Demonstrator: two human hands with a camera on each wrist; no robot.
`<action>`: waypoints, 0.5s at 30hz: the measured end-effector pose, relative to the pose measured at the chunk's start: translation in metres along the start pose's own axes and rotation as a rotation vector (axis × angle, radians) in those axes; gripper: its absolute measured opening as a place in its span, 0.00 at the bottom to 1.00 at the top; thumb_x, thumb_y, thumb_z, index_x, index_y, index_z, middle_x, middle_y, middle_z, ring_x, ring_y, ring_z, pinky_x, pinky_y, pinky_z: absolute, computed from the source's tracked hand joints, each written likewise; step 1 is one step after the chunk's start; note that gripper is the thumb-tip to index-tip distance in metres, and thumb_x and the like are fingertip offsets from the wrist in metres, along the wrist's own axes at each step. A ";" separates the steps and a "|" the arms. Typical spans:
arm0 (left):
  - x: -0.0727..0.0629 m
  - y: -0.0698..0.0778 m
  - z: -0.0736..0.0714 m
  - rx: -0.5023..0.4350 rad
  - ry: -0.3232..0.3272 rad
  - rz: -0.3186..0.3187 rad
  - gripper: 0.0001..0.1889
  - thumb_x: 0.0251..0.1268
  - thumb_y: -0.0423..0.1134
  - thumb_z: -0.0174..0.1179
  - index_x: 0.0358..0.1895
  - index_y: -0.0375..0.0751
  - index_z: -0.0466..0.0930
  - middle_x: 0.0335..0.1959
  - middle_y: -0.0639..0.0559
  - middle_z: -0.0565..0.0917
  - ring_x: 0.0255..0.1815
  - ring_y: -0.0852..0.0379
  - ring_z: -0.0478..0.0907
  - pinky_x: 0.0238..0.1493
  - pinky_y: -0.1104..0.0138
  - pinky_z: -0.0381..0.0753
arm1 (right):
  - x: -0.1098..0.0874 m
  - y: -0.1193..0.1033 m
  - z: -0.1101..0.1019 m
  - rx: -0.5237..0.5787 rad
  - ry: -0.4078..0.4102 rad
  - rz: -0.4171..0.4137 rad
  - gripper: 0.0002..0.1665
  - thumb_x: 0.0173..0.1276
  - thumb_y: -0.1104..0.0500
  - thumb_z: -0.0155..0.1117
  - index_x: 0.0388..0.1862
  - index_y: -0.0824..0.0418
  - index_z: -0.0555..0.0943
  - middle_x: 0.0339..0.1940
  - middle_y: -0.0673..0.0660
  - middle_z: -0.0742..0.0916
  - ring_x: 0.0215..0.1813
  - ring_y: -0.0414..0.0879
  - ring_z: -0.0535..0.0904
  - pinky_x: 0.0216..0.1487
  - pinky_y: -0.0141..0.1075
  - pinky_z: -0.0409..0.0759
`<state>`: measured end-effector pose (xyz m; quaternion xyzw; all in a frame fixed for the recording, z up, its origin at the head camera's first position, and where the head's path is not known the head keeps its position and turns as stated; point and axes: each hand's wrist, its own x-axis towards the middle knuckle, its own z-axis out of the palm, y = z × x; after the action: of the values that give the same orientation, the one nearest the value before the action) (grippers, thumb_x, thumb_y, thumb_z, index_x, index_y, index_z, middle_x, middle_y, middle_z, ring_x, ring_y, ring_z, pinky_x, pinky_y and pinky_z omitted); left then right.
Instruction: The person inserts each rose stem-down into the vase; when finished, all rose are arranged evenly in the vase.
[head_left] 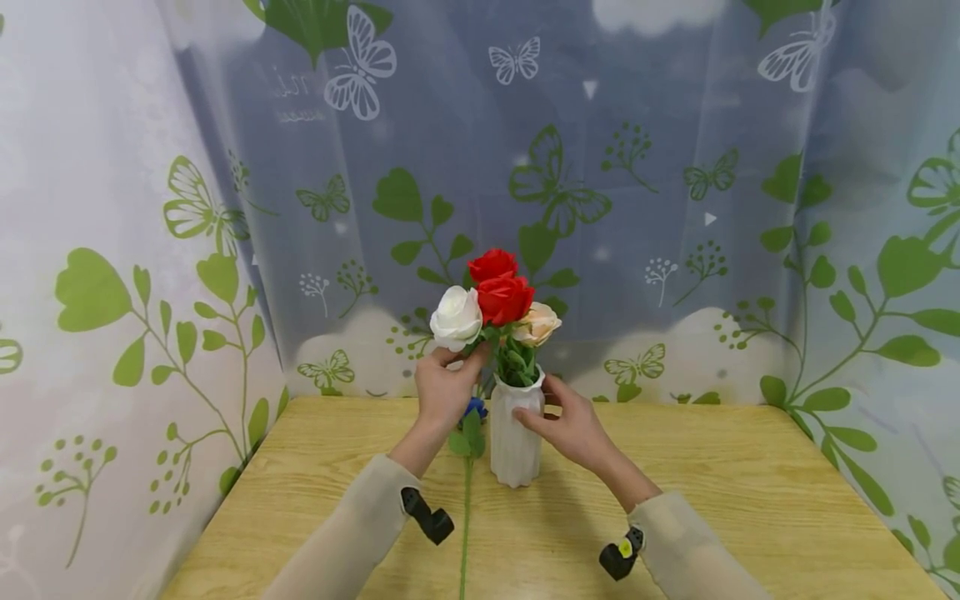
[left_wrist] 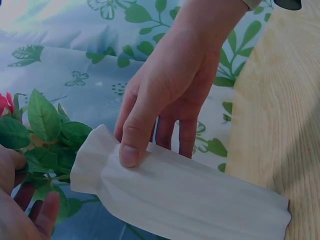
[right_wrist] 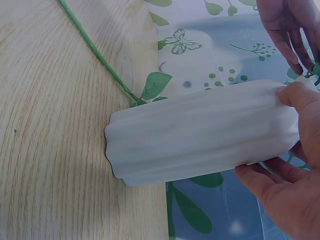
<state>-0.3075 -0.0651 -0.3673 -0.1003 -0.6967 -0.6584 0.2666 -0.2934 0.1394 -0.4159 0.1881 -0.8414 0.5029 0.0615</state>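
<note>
In the head view a white fluted vase [head_left: 515, 437] stands upright on the table, holding red roses [head_left: 504, 298], a pale peach rose [head_left: 537, 324] and green leaves. My right hand [head_left: 573, 421] grips its upper part, thumb on the near side; the left wrist view shows this right hand [left_wrist: 165, 95] from across the vase. Just under the white rose [head_left: 456, 318], my left hand [head_left: 447, 387] has its fingers about the stem, left of the rim. Leaves [left_wrist: 44, 116] partly hide its fingertips in the left wrist view.
A blue rose [head_left: 476, 407] lies on the wooden table [head_left: 360, 492] left of the vase, its long green stem [head_left: 467, 525] running toward the front edge. Behind the table hangs a patterned curtain [head_left: 450, 125], with more curtain at both sides.
</note>
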 end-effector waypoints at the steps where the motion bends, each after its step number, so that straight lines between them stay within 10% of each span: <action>1: 0.000 -0.001 0.000 0.007 -0.004 0.004 0.09 0.65 0.38 0.74 0.37 0.33 0.93 0.32 0.34 0.91 0.19 0.59 0.83 0.23 0.73 0.81 | 0.000 0.000 0.000 0.000 -0.001 0.000 0.41 0.73 0.46 0.73 0.80 0.50 0.69 0.70 0.59 0.82 0.68 0.60 0.81 0.55 0.47 0.90; 6: 0.001 -0.001 -0.001 0.049 -0.035 0.021 0.13 0.67 0.38 0.73 0.28 0.30 0.91 0.20 0.31 0.85 0.17 0.45 0.82 0.18 0.72 0.73 | 0.001 0.001 0.001 0.002 -0.003 -0.002 0.41 0.73 0.46 0.73 0.80 0.49 0.69 0.71 0.59 0.82 0.68 0.60 0.81 0.55 0.47 0.91; 15: 0.006 -0.006 -0.002 0.063 -0.070 0.053 0.17 0.68 0.36 0.72 0.21 0.29 0.88 0.17 0.28 0.82 0.14 0.64 0.74 0.19 0.72 0.70 | 0.000 0.001 0.001 0.008 -0.007 0.014 0.41 0.73 0.45 0.73 0.80 0.49 0.69 0.71 0.59 0.82 0.69 0.60 0.81 0.56 0.47 0.90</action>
<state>-0.3148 -0.0685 -0.3692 -0.1334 -0.7230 -0.6250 0.2624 -0.2942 0.1392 -0.4173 0.1843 -0.8408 0.5061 0.0542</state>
